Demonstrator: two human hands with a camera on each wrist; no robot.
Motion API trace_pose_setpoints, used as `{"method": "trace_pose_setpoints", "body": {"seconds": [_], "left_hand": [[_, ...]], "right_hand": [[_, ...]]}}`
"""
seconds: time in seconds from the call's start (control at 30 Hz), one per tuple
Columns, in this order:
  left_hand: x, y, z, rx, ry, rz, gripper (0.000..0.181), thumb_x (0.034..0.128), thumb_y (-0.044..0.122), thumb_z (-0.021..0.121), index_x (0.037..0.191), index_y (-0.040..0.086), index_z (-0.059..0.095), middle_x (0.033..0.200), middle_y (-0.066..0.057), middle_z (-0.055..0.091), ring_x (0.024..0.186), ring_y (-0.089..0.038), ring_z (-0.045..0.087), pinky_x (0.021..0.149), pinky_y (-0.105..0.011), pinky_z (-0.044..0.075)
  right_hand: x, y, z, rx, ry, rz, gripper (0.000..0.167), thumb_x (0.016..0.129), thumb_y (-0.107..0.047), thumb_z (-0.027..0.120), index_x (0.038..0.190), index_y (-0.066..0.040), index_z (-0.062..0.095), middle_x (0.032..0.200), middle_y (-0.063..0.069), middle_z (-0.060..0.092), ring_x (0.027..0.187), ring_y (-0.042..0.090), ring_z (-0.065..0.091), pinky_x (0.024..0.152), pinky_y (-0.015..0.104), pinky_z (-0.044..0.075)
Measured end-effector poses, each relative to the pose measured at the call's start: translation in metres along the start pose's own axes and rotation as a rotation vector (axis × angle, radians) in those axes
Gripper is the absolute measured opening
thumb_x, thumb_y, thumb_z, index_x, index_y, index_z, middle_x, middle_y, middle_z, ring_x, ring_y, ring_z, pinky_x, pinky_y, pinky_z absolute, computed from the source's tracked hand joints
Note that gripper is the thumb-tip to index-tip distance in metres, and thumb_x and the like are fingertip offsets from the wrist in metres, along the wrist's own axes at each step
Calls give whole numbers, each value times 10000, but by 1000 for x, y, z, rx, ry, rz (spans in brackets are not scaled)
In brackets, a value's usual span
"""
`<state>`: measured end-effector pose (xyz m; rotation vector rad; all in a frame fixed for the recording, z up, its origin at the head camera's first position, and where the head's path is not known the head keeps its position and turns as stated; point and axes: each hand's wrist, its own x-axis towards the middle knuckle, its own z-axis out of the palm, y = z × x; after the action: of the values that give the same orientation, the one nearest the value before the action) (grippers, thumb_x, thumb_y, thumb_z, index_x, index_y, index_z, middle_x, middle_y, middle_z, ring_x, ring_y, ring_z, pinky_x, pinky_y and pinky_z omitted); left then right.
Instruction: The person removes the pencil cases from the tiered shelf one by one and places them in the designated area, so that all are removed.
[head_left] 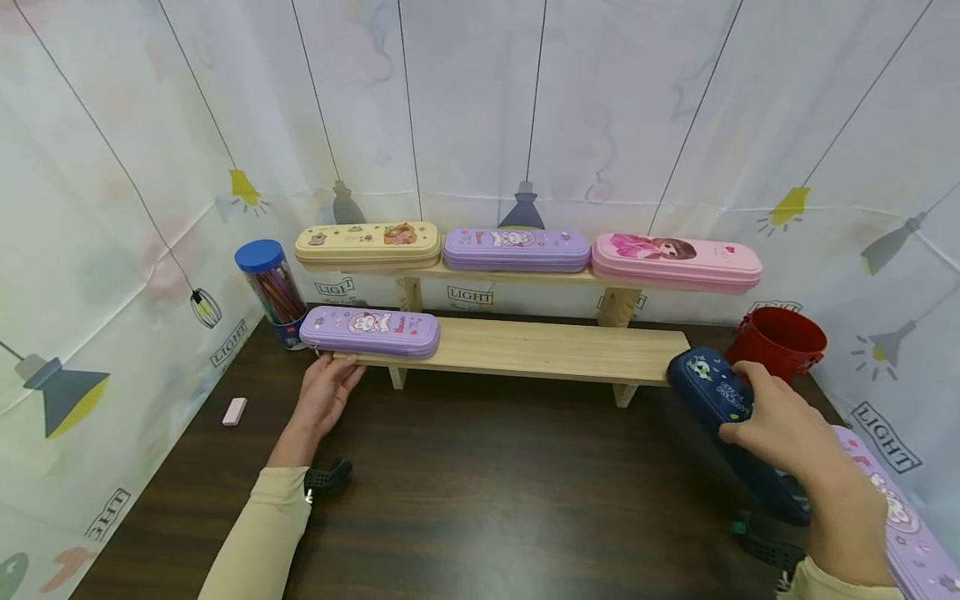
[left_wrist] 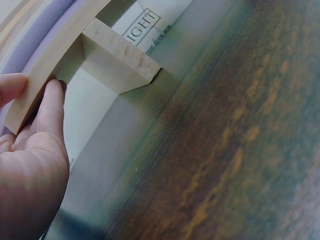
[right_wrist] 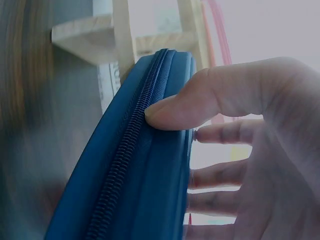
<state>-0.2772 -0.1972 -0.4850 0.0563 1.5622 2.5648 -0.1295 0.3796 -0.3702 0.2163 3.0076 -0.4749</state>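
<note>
In the head view my right hand [head_left: 787, 433] grips a dark blue pencil case [head_left: 712, 387], tilted beside the right end of the lower wooden shelf [head_left: 540, 346]. Its zipper side faces the right wrist view, where my thumb presses the case [right_wrist: 145, 150] and the fingers lie on its far side. My left hand [head_left: 324, 392] holds the front edge at the shelf's left end, just under a purple case [head_left: 371, 331] lying there. In the left wrist view, fingers of the left hand [left_wrist: 37, 150] reach under the shelf board [left_wrist: 55, 60], thumb above.
Yellow [head_left: 367, 246], purple [head_left: 517, 250] and pink [head_left: 675, 260] cases lie along the upper shelf. A blue-lidded jar of pens [head_left: 273, 287] stands left, a red bucket [head_left: 780, 337] right. A small eraser [head_left: 234, 412] lies far left; another purple case [head_left: 900, 517] is at the right edge.
</note>
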Motion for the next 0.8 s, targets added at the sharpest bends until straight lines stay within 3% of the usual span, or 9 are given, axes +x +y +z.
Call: {"method": "trace_pose_setpoints", "body": {"seconds": [0.23,0.37,0.57,0.8], "left_hand": [[0,-1,-1,-17,13,6,600,1049,29,437,1578,60,157,1622,-173,256,1249,-48,573,1100,-244,450],[-1,-1,0,-21,12,1,593,1049,24,431,1577,65,164,1624,-166,258,1249,-47,576,1094,-240,457],[-3,-1,1,-9,17,4,596,1047,29,440,1576,70,170,1615,-166,269,1232,-40,585,1080,-230,470],[-3,0,1,-7,10,0,602,1047,42,450,1579,74,169,1600,-156,289,1204,-25,598,1082,-234,469]], "right_hand": [[-4,27,-4,-3,-15,7,1057,733,-358,815,1462,97,199,1299,451,382,1067,586,456,799,741,490],[-6,42,-6,5,-64,26,1078,754,-385,806,1445,151,175,1281,480,378,1042,598,470,765,717,513],[-6,59,-2,-28,-194,72,1098,770,-467,778,1422,171,165,1255,494,406,989,573,534,698,625,557],[-3,68,10,17,-367,134,1097,812,-471,742,1411,211,126,1289,502,367,1072,590,499,803,652,537]]}}
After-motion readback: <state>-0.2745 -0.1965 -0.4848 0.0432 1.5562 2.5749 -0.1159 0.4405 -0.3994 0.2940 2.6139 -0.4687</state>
